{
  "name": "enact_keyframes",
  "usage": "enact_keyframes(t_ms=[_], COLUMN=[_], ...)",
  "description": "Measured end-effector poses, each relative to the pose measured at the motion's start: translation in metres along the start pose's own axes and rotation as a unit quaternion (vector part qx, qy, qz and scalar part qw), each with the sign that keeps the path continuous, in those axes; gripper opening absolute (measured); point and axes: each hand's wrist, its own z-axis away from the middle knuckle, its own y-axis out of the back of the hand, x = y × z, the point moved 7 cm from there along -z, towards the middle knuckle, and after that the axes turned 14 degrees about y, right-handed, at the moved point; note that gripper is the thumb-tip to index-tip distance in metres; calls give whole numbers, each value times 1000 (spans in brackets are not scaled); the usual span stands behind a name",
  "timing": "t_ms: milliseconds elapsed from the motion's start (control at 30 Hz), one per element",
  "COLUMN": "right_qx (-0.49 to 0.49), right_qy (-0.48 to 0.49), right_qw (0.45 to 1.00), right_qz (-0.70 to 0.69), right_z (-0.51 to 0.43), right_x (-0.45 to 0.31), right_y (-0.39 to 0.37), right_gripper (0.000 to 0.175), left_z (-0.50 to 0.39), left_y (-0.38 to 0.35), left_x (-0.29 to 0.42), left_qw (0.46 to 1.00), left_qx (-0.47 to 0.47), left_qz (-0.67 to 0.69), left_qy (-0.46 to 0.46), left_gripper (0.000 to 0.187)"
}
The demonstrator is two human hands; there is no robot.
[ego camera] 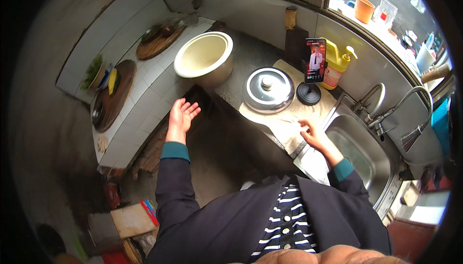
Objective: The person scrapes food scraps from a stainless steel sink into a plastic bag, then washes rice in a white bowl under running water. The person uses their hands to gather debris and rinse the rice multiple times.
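My left hand [183, 116] is raised palm up with its fingers apart, holding nothing, below a cream-coloured pot [204, 56] on the corner of the counter. My right hand [313, 132] hovers at or over the edge of a beige cloth [289, 128], fingers bent and nothing seen in them; whether it touches the cloth is not plain. On that cloth lies a round steel lid [268, 89] with a knob. Beside the lid, a phone [315, 61] stands upright on a black round-based holder [308, 94]. Behind it is a yellow pump bottle [335, 65].
A steel sink [361, 151] with two curved taps [376, 99] lies at right. A cleaver [296, 39] leans on the wall. On the tiled ledge [139, 99] at left are wooden lids [121, 94] and a bowl of greens [94, 75]. Boxes [132, 218] stand low at left.
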Motion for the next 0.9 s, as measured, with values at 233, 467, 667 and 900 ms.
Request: enact_keyframes(t_ms=[233, 467, 667, 900], right_qx=[63, 62, 39, 32], right_qy=[54, -36, -83, -100], right_qw=[953, 952, 960, 967], right_qz=[293, 298, 265, 234], right_z=[-165, -208, -222, -237], right_x=[-37, -15, -16, -15], right_y=[-41, -57, -63, -65], right_gripper=[60, 50, 50, 46], left_z=[-133, -183, -192, -207], left_y=[-12, -12, -16, -1], left_x=[66, 70, 79, 92], left_qw=[995, 991, 993, 996], left_qx=[16, -37, -48, -24], left_qz=[-20, -61, -3, 3], left_qy=[93, 113, 112, 89], left_gripper=[76, 48, 45, 44])
